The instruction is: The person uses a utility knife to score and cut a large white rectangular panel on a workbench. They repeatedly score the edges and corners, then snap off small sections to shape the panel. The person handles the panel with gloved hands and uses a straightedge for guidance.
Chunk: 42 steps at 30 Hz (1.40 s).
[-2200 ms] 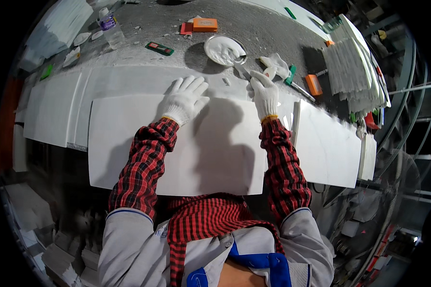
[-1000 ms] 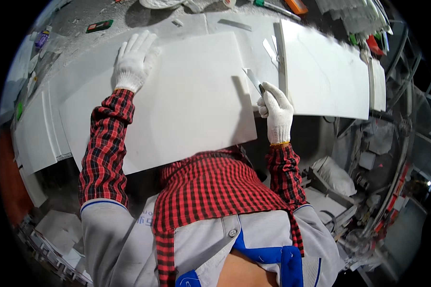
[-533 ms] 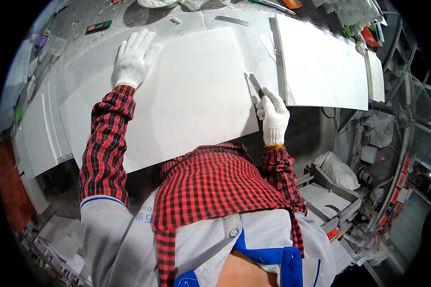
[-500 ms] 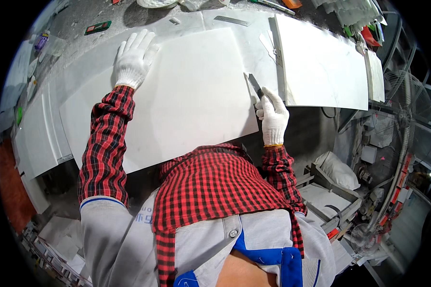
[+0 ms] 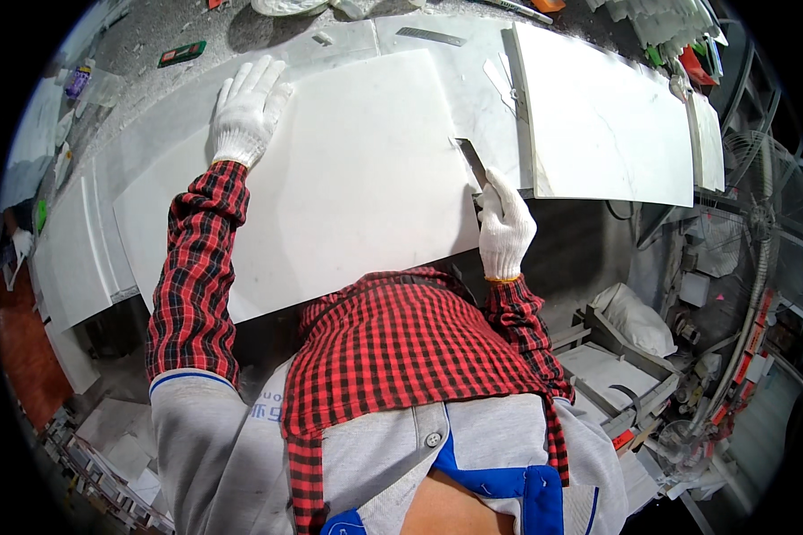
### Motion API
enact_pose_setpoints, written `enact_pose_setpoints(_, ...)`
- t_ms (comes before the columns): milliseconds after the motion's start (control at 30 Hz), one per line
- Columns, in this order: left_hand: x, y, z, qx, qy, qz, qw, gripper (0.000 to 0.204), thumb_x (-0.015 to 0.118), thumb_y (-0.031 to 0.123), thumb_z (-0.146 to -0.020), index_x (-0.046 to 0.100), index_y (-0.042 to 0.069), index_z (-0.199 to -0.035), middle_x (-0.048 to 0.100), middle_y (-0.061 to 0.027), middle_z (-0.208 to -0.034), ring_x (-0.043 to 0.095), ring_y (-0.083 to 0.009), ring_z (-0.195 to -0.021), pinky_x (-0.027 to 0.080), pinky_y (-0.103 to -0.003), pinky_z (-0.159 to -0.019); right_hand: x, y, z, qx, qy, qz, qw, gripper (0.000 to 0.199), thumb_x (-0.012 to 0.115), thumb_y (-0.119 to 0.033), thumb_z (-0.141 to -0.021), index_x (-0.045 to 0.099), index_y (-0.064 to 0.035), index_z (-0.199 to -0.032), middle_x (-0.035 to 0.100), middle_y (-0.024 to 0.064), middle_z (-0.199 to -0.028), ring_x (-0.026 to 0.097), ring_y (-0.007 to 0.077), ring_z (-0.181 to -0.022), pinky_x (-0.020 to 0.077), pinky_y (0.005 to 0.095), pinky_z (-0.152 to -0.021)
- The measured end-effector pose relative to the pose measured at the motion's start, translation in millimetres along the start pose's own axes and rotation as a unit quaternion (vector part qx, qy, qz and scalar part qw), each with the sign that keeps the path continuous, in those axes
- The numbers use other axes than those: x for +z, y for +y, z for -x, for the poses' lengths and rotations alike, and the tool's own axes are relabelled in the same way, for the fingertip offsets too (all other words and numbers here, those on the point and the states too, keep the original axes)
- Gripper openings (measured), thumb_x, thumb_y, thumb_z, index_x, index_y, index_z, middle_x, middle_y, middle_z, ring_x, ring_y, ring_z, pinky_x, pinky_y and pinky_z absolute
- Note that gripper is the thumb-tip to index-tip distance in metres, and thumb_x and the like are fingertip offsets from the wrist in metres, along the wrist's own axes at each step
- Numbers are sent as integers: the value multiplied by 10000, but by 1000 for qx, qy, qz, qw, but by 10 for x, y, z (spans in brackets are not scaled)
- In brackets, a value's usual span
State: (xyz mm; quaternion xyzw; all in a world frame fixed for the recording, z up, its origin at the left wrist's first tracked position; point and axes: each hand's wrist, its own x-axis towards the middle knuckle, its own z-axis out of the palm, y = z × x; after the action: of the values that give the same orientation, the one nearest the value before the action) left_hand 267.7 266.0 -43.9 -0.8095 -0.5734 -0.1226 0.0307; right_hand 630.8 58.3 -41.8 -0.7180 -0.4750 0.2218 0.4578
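Note:
A large smooth white panel (image 5: pixel 357 169) lies on the worktop in front of me. My left hand (image 5: pixel 248 105), in a white knit glove, rests on its far left part with the fingers stretched out. At the panel's right edge my right hand (image 5: pixel 507 218), gloved alike, is closed round a knife (image 5: pixel 473 163) with a flat grey blade. The blade points away and to the left, its tip by the panel's right edge; most of the handle is hidden in my fist. Whether the blade touches the panel I cannot tell.
Another white panel (image 5: pixel 607 125) stands to the right, with white strips (image 5: pixel 501 82) beside it. A metal strip (image 5: pixel 431 37), a green-and-black tool (image 5: pixel 182 54) and a marker (image 5: pixel 519 11) lie farther back. Another person's gloved hand (image 5: pixel 23 242) shows at the far left. A fan (image 5: pixel 749 214) is at right.
My right hand with the knife has shifted slightly left and nearer to me, turning a little. My left hand has stayed put. Another person's hand has come into view at the far left.

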Motion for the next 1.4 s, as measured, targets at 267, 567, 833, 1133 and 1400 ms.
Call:
enact_pose_setpoints(267,50,-32,21,-4,-1,-1,1000,515,475,475,-1054,552,194,-1480,473,-68,-1587,383,-274,-1486,250,-440,-1240,-63,46,-24,-126,12,52,991,346,668,58,-890,742,-45,-1212,756,122,-948,730,176,-827,576,297,-762)
enact_pose_setpoints(567,15,-4,16,-16,-4,10,1000,514,490,477,-1049,551,206,-1482,467,-67,-1592,377,-285,-1491,248,-442,-1243,-249,-101,-50,9,-146,10,989,348,659,-42,-902,746,-119,-1230,717,80,-869,677,171,-736,540,275,-708)
enact_pose_setpoints(833,45,-35,7,-11,-6,-3,1000,514,479,481,-1054,547,208,-1484,471,-69,-1589,385,-292,-1486,250,-445,-1243,-313,-261,-239,-176,-140,223,949,350,763,-226,-867,732,-242,-1215,622,64,-741,645,245,-666,504,344,-607)
enact_pose_setpoints(1133,23,-36,5,2,-5,5,1000,468,501,405,-1068,555,189,-1479,474,-114,-1578,396,-339,-1473,272,-460,-1223,-290,-344,-650,-236,-169,277,916,250,703,-284,-917,716,-261,-1166,660,48,-781,668,273,-700,516,386,-609)
enact_pose_setpoints(1400,9,-26,5,13,9,15,1000,453,514,384,-1063,580,161,-1452,505,-128,-1548,427,-348,-1445,295,-459,-1203,-447,-291,-652,-243,-222,365,871,232,690,-245,-915,703,-310,-1138,614,42,-728,646,270,-660,500,391,-569)
